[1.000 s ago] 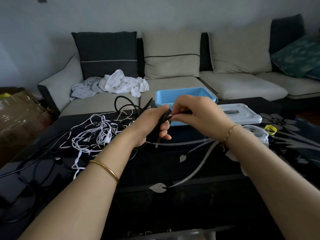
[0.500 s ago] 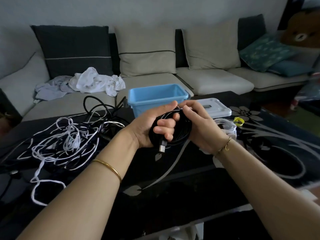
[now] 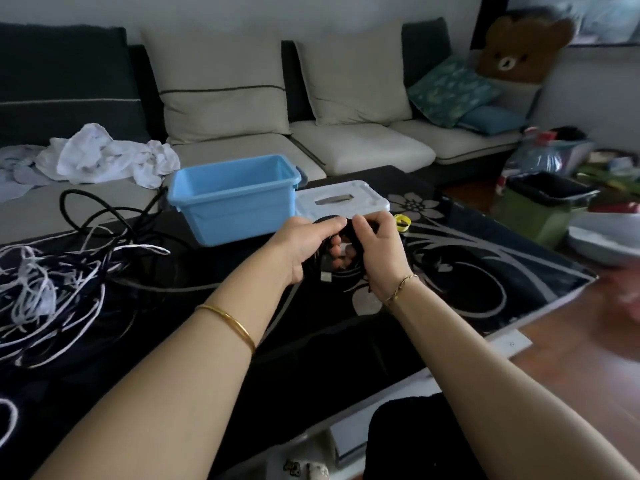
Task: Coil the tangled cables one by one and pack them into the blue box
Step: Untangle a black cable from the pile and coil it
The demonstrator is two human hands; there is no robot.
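Note:
Both hands hold one coiled black cable [image 3: 349,268] above the dark glass table [image 3: 485,271]. My left hand [image 3: 304,245] grips the coil's left side, and my right hand [image 3: 379,249] grips its right side. A metal plug end hangs from the coil between the two hands. Just behind the hands, toward the left, the blue box [image 3: 232,199] stands open, and nothing shows inside it. A tangle of white and black cables [image 3: 52,289] spreads over the table's left part.
A white lid [image 3: 341,200] lies right of the box, with a small yellow ring [image 3: 402,222] beside it. A sofa with cushions and crumpled cloths [image 3: 104,157] runs behind the table. A green bin [image 3: 543,206] stands on the floor at the right.
The view has swung right and the box now sits left of the hands. The black cable went from a pinched bundle to a round coil held by both hands, nearer the white lid.

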